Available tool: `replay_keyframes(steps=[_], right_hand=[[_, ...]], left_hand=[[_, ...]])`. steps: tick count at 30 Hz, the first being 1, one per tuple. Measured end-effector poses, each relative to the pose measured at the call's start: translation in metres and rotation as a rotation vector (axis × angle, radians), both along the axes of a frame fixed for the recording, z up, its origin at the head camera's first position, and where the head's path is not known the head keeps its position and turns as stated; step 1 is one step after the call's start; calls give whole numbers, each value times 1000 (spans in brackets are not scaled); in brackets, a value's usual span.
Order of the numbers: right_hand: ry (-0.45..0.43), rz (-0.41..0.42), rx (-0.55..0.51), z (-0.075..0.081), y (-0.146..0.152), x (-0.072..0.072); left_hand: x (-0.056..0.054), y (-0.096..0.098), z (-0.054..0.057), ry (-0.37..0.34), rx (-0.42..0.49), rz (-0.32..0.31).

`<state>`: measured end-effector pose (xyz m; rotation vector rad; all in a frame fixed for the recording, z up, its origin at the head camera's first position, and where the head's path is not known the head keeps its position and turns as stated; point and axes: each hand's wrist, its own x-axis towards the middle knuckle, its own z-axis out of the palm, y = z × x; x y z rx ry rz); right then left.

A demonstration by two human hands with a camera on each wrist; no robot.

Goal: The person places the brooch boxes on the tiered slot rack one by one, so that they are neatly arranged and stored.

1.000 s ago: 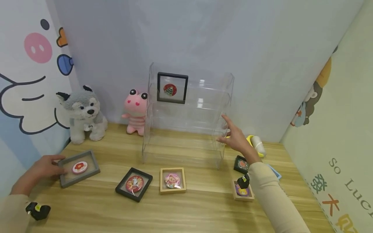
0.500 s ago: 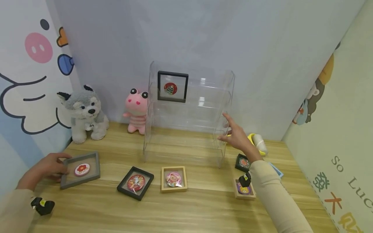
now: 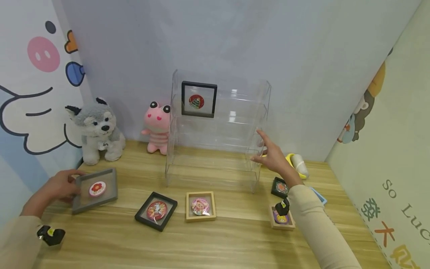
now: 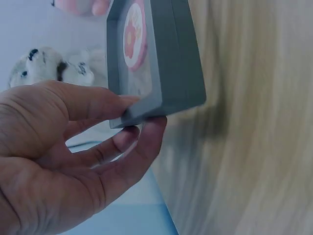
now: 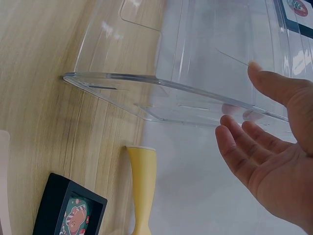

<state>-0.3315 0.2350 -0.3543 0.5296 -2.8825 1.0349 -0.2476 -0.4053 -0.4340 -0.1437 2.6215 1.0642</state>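
My left hand (image 3: 62, 185) pinches the near-left corner of a grey square display frame (image 4: 178, 58), thumb on its front and fingers behind. A round badge with a red flower (image 3: 97, 189) sits inside it. The left wrist view shows the frame tilted, with a shadow on the table beside it. At the right side of a clear tiered acrylic stand (image 5: 122, 77) is my right hand (image 3: 273, 158), thumb before the side panel and relaxed fingers outside it; firm contact is unclear. On the stand's top tier, at left, stands a black frame with a Christmas-tree badge (image 3: 199, 99).
On the wooden table lie a black frame (image 3: 156, 211), a light wood frame (image 3: 201, 206), a small black frame (image 3: 279, 187) and a small wood frame (image 3: 282, 220). A husky plush (image 3: 100, 130) and a pink frog plush (image 3: 157, 127) sit behind. Yellow-and-white object (image 3: 299, 166) lies right.
My left hand has moved slightly right and away from me with the grey frame, and the frame's angle has shifted. My right hand has stayed beside the stand.
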Motion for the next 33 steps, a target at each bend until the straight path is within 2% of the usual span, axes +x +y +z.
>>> replay_keyframes(steps=[4,7,11,17,21,24,28,33], right_hand=[[-6,-2,-5,1,0,1],[-4,-3,-3,1,0,1],[2,-4,0,2,0,1],[-5,-1,-3,0,0,0],[1,-7,-9,-2,1,0],[4,-6,-15,-2,1,0],[-7,-3,-15,-2,-1,1],[-10,1,-22,-1,0,1]], left_hand=[[-1,11,10,44,40,-19],[-1,24,21,106,53,-40],[0,43,34,191,60,-98],[2,64,51,269,110,-179],[-3,79,64,316,160,-219],[-5,92,75,352,182,-241],[-8,112,92,403,163,-282],[-16,141,117,439,131,-313]])
